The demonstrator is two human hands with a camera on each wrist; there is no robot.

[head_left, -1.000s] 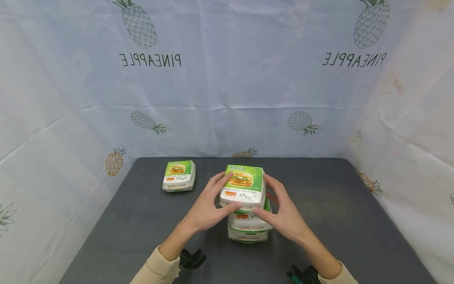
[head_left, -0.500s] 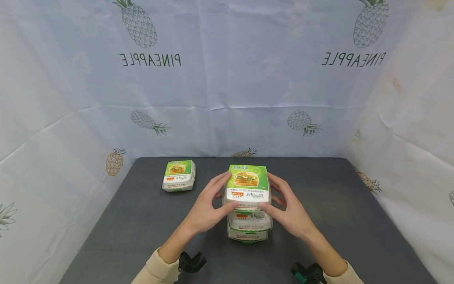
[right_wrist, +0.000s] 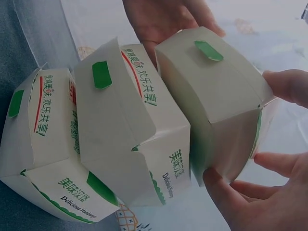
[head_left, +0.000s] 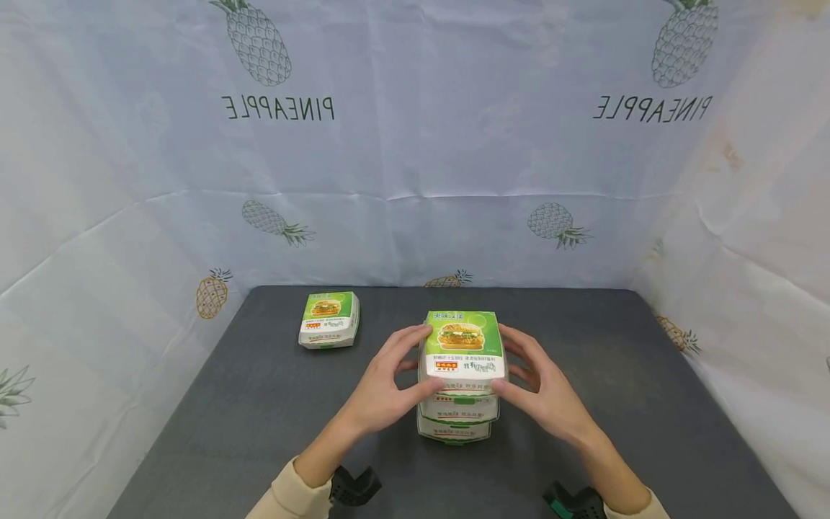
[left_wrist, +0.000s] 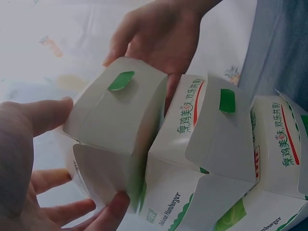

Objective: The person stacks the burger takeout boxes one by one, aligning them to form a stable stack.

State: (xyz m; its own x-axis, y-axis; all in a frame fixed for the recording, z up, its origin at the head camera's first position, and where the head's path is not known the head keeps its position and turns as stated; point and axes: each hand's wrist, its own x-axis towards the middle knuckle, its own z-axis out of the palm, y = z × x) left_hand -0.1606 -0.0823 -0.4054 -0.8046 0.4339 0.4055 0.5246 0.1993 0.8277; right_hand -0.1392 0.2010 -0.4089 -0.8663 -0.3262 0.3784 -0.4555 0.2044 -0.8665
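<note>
Both of my hands hold one burger box [head_left: 463,346], white and green with a burger printed on its lid. My left hand [head_left: 385,389] grips its left side, thumb at the front corner. On the opposite side my right hand [head_left: 545,393] grips it likewise. Directly below are two more burger boxes, a middle one [left_wrist: 219,130] and a lowest one [right_wrist: 48,139], stacked on the dark table. In the wrist views the held box [left_wrist: 113,106] tilts against the middle box; whether it rests fully on it I cannot tell.
Another burger box [head_left: 329,321] stands at the back left of the dark grey table [head_left: 259,404]. A pale cloth printed with pineapples [head_left: 415,144] hangs behind and along both sides. Black wrist cameras [head_left: 355,486] sit near the sleeves.
The held box has moved right and slightly toward me, ending lower over the stack. Both hands moved along with it. The box at the back left has stayed put.
</note>
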